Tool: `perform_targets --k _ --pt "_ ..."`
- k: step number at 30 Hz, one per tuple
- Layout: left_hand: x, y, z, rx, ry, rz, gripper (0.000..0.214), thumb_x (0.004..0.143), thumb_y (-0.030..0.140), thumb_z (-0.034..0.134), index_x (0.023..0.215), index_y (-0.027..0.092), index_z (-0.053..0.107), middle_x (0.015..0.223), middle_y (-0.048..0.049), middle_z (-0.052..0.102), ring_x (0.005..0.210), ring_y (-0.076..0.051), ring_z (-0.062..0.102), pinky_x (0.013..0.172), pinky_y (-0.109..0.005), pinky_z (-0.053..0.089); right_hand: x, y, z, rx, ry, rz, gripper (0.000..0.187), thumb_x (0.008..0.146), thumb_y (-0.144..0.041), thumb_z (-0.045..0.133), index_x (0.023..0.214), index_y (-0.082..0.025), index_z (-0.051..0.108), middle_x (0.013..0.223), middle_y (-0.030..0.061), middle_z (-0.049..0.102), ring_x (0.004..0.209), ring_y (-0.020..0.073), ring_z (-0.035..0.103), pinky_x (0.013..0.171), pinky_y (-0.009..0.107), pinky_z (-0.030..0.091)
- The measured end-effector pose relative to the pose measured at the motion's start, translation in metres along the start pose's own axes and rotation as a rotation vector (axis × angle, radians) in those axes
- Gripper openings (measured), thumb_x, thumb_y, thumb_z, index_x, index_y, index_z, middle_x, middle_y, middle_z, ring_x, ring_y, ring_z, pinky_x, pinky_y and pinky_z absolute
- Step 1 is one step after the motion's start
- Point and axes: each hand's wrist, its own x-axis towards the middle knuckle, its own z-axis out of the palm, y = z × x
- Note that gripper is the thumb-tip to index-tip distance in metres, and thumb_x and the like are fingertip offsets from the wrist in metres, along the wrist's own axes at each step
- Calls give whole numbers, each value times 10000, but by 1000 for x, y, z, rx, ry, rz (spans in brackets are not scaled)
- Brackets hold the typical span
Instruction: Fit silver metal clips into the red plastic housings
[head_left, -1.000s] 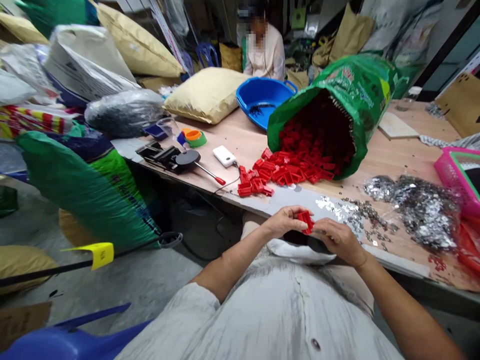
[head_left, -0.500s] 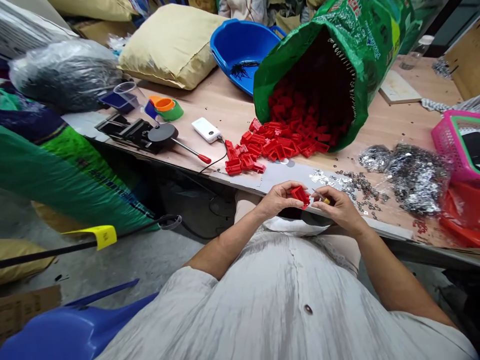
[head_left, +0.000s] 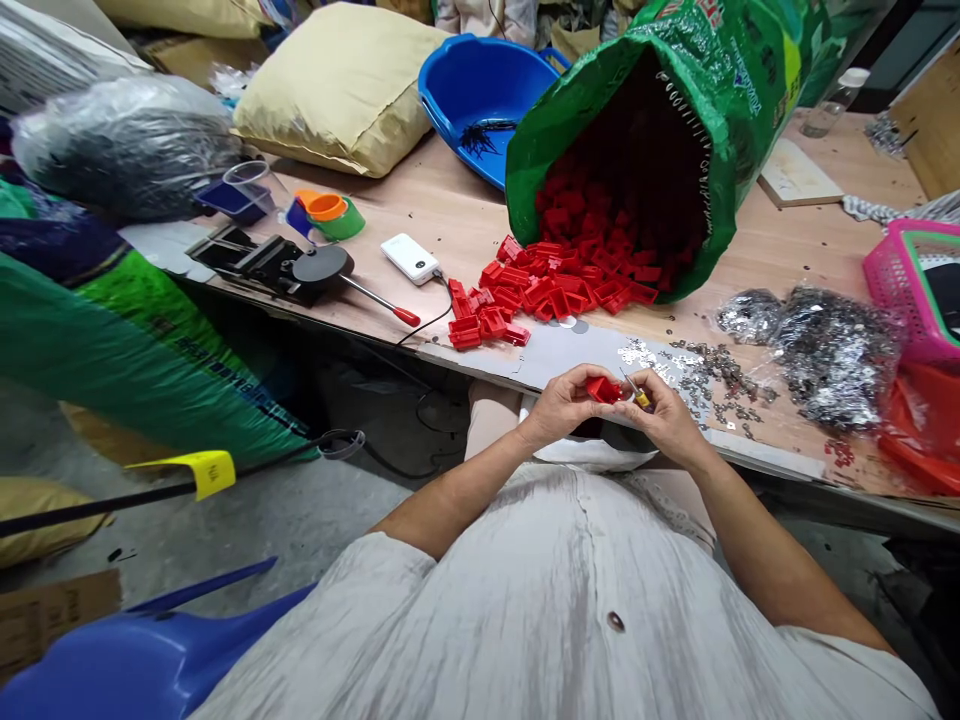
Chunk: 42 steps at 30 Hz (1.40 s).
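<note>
My left hand (head_left: 564,402) grips a red plastic part (head_left: 603,389) between thumb and fingers, just over the table's front edge. Close beside it, my right hand (head_left: 660,412) is closed on a small screwdriver-like tool (head_left: 640,398) with a yellow handle and a thin metal shaft pointing up and left. The fingertips of both hands meet around the red part. Beyond them, many similar red parts (head_left: 525,290) spill from a green sack (head_left: 724,150) lying on its side. Small metal pieces (head_left: 712,375) are scattered to the right of my hands.
A black fixture with a red-tipped lever (head_left: 322,265) stands at left beside a white power bank (head_left: 410,259). Bagged metal pieces (head_left: 836,350) and a pink basket (head_left: 904,280) are at right. A blue basin (head_left: 480,85) and a stuffed beige sack (head_left: 341,85) sit behind.
My right hand has moved left, against the left hand's fingers. The red part has turned in my left hand, and the tool's shaft now points more upward.
</note>
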Motion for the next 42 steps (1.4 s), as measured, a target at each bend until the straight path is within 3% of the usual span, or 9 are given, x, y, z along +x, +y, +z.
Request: perform_targets --k 3,7,14,28,42 --pt "6 -10 -17 198 33 27 382 714 258 794 1049 166 636 1038 -56 676 932 -150 629 925 -298 475 -1 9 1 -150 40 -50 253 957 -404 505 1070 -218 633 973 53 651 794 178 588 710 304 465" --pt "13 -16 -37 446 31 8 377 717 230 761 1074 165 656 1042 -51 689 934 -153 630 901 -271 468 -4 16 3 -317 34 -132 274 964 -355 492 1090 -229 700 888 70 669 799 206 629 745 335 497" --pt "21 -10 -42 652 -67 10 343 737 223 727 1076 175 695 1008 -25 713 916 -157 637 877 -247 452 3 18 9 -422 -10 -154 220 938 -268 538 1053 -223 721 954 68 723 835 209 683 775 339 517" --pt "24 -12 -45 644 -82 30 346 744 254 719 1081 174 701 1024 -36 722 936 -170 644 885 -258 443 11 24 15 -492 -44 -181 206 934 -216 547 1036 -237 725 961 62 714 874 209 683 783 335 524" --pt "22 -12 -42 646 -51 42 297 739 263 729 1019 167 695 947 -24 710 861 -160 634 837 -249 449 14 8 34 -541 8 -1 159 922 -206 545 930 -220 704 935 68 695 860 222 661 743 332 492"
